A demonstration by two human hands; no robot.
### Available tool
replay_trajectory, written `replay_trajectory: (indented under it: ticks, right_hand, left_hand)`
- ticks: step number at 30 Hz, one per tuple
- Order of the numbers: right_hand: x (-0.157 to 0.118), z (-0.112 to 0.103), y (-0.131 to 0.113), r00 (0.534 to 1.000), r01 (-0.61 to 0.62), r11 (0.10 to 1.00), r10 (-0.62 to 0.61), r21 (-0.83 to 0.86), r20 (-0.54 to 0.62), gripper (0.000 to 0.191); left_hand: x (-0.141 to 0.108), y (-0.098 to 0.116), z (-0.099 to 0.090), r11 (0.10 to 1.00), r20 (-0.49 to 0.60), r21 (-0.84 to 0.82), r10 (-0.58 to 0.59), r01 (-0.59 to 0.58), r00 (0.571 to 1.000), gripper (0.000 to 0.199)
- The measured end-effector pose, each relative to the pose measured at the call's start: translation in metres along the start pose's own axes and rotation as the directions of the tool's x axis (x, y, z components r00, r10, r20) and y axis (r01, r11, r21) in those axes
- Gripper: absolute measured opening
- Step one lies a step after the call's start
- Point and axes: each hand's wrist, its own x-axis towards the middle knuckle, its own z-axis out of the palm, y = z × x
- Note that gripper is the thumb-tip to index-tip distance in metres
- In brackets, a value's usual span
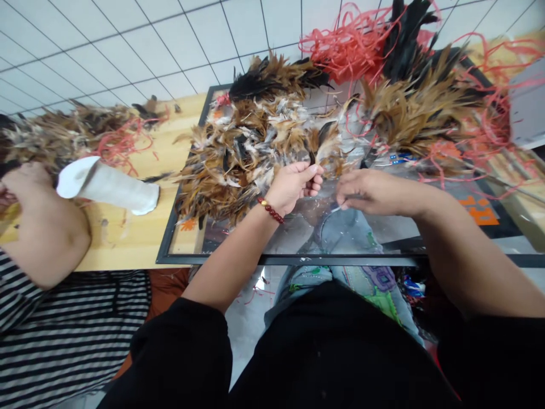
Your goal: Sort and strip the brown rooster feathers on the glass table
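My left hand, with a beaded bracelet on its wrist, is closed in a pinch on a brown and black feather that points up and away. Just to its right, my right hand hangs over the glass with thumb and fingers pressed together. A small white bit shows at those fingertips, too small to name. Behind and left of my hands, a wide heap of loose brown, white and black feathers covers the black-framed glass panel.
Bundled feathers and tangled pink plastic strips lie at the back right. Blue-handled small tools rest near my right hand. A co-worker's arm is at the left, by a white sleeve-like cloth and more feathers.
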Motion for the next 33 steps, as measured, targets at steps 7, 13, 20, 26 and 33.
replay_trajectory:
  ticks: [7,13,20,26,33]
  right_hand:
    - [0.017,-0.004,-0.013,0.948,-0.217,0.887,0.092,-0.408,-0.305,0.024]
    - [0.017,0.011,-0.015,0.943,-0.231,0.849,0.075,-0.476,-0.325,0.029]
    - [0.015,0.008,-0.011,0.893,-0.328,0.866,0.154,-0.378,-0.423,0.025]
    - [0.000,-0.002,0.012,0.619,-0.678,0.701,0.384,-0.219,-0.685,0.027]
    - [0.017,0.021,0.030,0.741,-0.545,0.783,0.283,-0.300,-0.608,0.030]
  left_hand:
    - [0.000,-0.005,0.005,0.994,-0.053,0.112,0.019,-0.013,0.998,0.019]
    - [-0.001,-0.009,0.010,0.954,-0.028,0.293,0.071,-0.059,0.997,0.030]
    - [-0.001,-0.008,0.007,0.927,0.012,0.364,0.090,-0.088,0.996,0.032]
    - [0.000,0.000,0.000,0.991,-0.071,0.031,0.129,-0.127,0.989,0.022]
    - [0.002,0.006,-0.003,0.975,-0.170,-0.159,0.129,-0.156,0.977,0.017]
